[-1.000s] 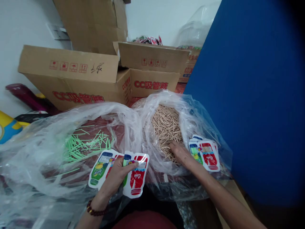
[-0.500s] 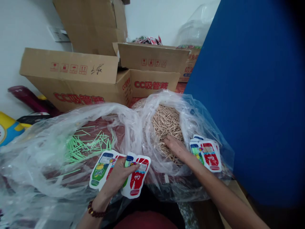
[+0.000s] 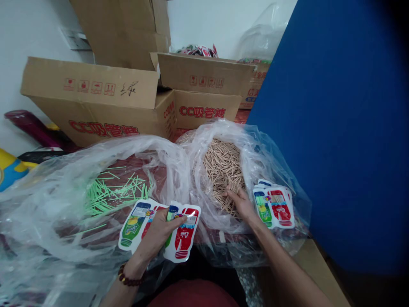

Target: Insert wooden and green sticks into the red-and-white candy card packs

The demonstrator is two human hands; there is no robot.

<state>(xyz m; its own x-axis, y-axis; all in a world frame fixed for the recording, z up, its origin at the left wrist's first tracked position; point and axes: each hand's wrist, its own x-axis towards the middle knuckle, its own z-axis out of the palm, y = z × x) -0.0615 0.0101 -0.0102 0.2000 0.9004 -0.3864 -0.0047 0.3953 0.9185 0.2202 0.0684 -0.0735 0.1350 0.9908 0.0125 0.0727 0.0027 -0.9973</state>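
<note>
Soft, cool light is glinting on the plastic bags [image 3: 177, 164] while the blue panel [image 3: 329, 136] is blurring into blackness rightward.

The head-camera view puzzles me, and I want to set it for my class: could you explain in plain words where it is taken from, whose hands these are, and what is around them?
There is no machine here: a person works bare-handed, wearing a camera on the head that looks forward and down. All the pictures come from it.

The left hand, with a beaded bracelet on its wrist, grips printed packets. The right hand has its fingers among thin brown sticks; whether it grasps any is unclear.

Clear plastic surrounds the brown sticks and a looser pile of green sticks. More packets lie in a stack beside the right hand. Cardboard boxes stand behind.
</note>
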